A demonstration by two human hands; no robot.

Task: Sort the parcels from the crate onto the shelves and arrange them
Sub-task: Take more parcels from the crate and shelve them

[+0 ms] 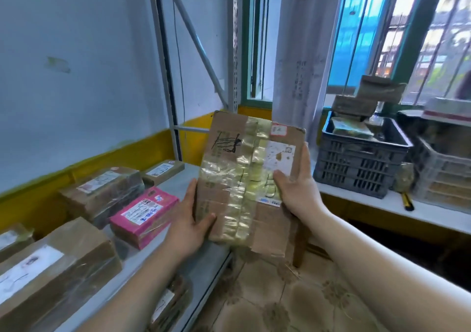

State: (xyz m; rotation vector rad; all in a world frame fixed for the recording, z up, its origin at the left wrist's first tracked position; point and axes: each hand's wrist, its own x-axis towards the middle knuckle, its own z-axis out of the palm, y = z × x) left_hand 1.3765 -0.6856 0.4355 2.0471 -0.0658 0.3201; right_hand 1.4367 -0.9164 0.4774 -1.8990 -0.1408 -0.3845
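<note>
A person holds a flat brown cardboard parcel (248, 178), banded with yellowish clear tape and marked in black pen, up in the air with both hands, its labelled face turned toward the camera. The left hand (190, 219) grips the lower left edge with its thumb across the front. The right hand (297, 186) clasps the right edge, thumb pressed near a white label. The parcel hangs just off the end of a grey metal shelf (150, 252), where a pink taped box (144, 214) lies among several brown taped parcels (102, 194). To the right, a dark grey slatted plastic crate (356, 163), stacked with more cardboard packages (356, 104), stands on a white window ledge (382, 204).
</note>
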